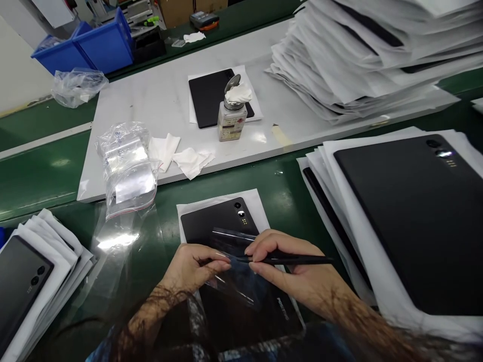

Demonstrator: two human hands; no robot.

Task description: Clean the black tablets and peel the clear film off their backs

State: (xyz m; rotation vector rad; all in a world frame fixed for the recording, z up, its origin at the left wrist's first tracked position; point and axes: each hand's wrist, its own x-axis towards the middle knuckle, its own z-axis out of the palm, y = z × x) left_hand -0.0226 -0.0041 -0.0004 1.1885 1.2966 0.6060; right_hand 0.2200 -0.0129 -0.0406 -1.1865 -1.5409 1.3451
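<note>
A black tablet lies back side up on a white sheet, its camera lenses at the far right corner. Above it a curled piece of clear film is held between my hands. My left hand pinches the film's edge between thumb and fingers. In my right hand are slim black tweezers, gripped like a pen with their tip pointing left at the film near my left fingertips. Whether the tip grips the film is too small to tell. Hair strands blur the lower edge.
Tablets interleaved with white sheets are stacked at the right, left and far right. On the raised grey board stand a dispenser bottle and another tablet, with bagged film and wipes. Blue bins sit behind.
</note>
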